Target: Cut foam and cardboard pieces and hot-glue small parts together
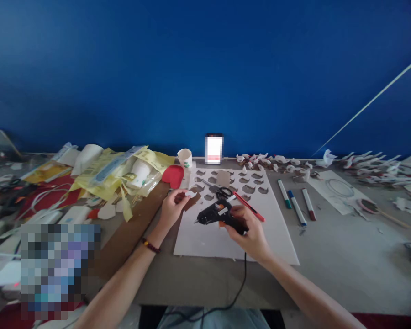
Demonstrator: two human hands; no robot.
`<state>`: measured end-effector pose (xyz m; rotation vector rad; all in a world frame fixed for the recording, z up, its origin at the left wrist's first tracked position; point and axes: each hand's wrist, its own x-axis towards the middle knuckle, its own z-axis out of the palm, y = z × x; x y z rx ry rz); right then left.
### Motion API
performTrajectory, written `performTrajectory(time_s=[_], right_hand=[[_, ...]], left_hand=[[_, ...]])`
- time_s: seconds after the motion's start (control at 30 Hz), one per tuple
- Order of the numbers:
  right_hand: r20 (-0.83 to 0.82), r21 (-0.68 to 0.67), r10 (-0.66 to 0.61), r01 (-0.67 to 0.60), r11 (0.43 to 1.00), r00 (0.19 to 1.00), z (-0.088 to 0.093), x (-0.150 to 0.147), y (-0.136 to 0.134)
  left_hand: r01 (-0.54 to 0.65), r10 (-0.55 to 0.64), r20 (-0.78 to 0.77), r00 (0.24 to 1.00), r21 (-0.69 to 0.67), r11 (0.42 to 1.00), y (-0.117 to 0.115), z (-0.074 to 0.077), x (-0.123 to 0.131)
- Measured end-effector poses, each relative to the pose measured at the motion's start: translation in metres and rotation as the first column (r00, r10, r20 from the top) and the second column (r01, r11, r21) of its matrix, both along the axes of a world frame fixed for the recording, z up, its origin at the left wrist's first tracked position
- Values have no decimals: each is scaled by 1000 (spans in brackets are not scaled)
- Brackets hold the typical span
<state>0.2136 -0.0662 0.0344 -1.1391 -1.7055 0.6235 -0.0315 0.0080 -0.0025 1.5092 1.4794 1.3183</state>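
Note:
My right hand (251, 233) is wrapped round a black glue gun (216, 214) with an orange trigger; its nozzle points left and its black cord (242, 278) runs down toward me. My left hand (173, 208) pinches a small white cut-out piece (190, 194) just left of the nozzle. Both hands hover over a white foam sheet (208, 237) full of cut-out holes. Black scissors (222, 192) and a red pen (249, 206) lie on the sheet behind the gun.
Three markers (296, 205) lie right of the sheet. White cut-out pieces (270, 160) line the back edge. A paper cup (185, 158), a phone (214, 148), a red shape (173, 176) and yellow bags (123, 176) stand at back left. A blue wall rises behind.

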Motion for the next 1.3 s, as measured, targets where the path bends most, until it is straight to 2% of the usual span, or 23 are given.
performTrajectory(time_s=[0.13,0.2,0.27,0.37,0.43,0.5,0.53,0.6,0.67,0.73,0.8,0.87,0.93,1.03,1.1,1.13,1.23,1.3], right_hand=[[-130,38,-16,21,999,991,-3,0,-13],[-119,107,-68,81,991,991,-9,2,-18],[-42,243,-147,153,958,988,-13,6,-17],[97,452,-256,187,872,962,-15,17,-6],[216,479,-314,180,859,924,-14,23,5],[309,387,-300,169,907,902,-15,28,14],[306,308,-275,179,934,912,-15,29,17],[167,115,-217,199,973,962,-17,29,21],[-90,-76,-138,131,988,986,-16,27,22],[-333,-202,-50,-19,979,942,-14,25,21],[-475,-273,-12,-134,953,880,-11,22,22],[-525,-317,-20,-174,932,851,-10,21,22],[-512,-323,-45,-144,935,858,-13,20,23],[-346,-207,-123,52,977,930,-21,22,23],[-174,-11,-202,203,979,964,-23,23,21],[-99,112,-228,239,965,969,-23,24,19],[39,429,-221,183,884,975,-19,26,16],[90,543,-207,126,830,974,-15,26,15]], left_hand=[[-9,9,-35,999,-7,1000,0,0,1],[-12,11,-52,999,-7,1000,-1,2,1],[-14,15,-73,997,5,1000,-1,4,2],[-19,21,-87,996,24,1000,-1,4,3],[-28,30,-104,994,22,999,-1,3,3],[-46,47,-131,990,11,999,0,2,3],[-53,54,-141,989,5,999,0,2,3],[-58,58,-143,988,1,998,0,2,3],[-55,56,-144,988,8,998,0,2,3],[-59,62,-166,984,25,998,-1,3,3],[-66,75,-190,979,53,996,-2,3,3],[-64,81,-200,976,89,994,-3,3,3],[-43,71,-214,974,135,990,-5,4,3],[12,43,-258,965,209,978,-8,8,5],[47,26,-288,957,245,968,-11,12,7],[71,10,-304,952,253,965,-13,13,9],[151,-65,-359,931,220,964,-18,15,13],[205,-117,-402,908,185,961,-21,14,15]])
